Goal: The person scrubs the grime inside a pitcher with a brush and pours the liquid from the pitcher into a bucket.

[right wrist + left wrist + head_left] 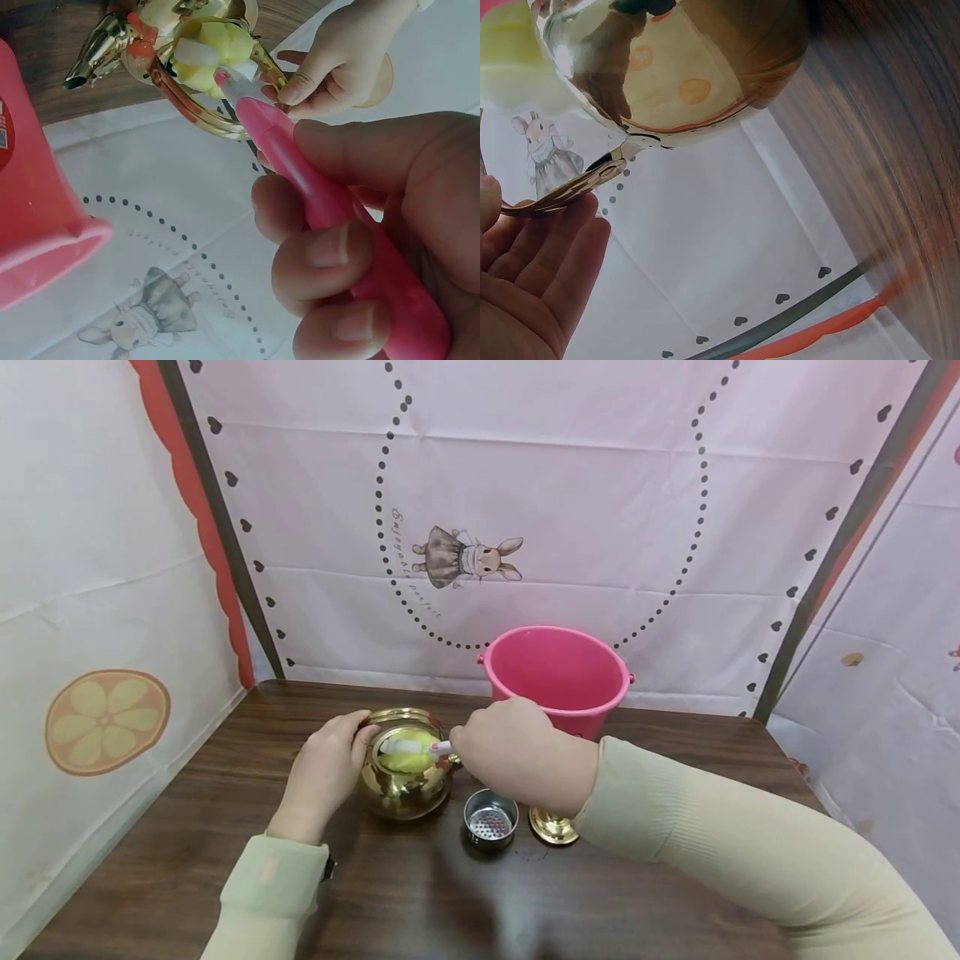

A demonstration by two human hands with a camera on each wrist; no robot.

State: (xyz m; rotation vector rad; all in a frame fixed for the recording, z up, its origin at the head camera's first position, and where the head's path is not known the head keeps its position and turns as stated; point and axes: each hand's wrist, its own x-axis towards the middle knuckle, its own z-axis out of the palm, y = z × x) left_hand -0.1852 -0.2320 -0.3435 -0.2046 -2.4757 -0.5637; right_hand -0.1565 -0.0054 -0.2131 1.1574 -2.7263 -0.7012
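A shiny gold teapot (405, 793) stands on the table with its top uncovered. My left hand (322, 768) pinches its arched handle (570, 191) between thumb and fingers. In my right hand (517, 747) is a cleaning brush, its pink handle (322, 187) wrapped by the curled fingers. The brush's yellow sponge head (229, 41), with a white strip on it, is at the teapot's mouth; how deep it reaches I cannot tell. The spout (97, 52) points toward the bucket side.
Behind my right hand stands a pink bucket (581, 724). A perforated metal strainer (491, 822) sits right of the teapot on the brown wooden table (405, 893). Beside it lies a gold lid-like piece (553, 828), partly covered by my right arm. Printed cloth (315, 510) walls the table.
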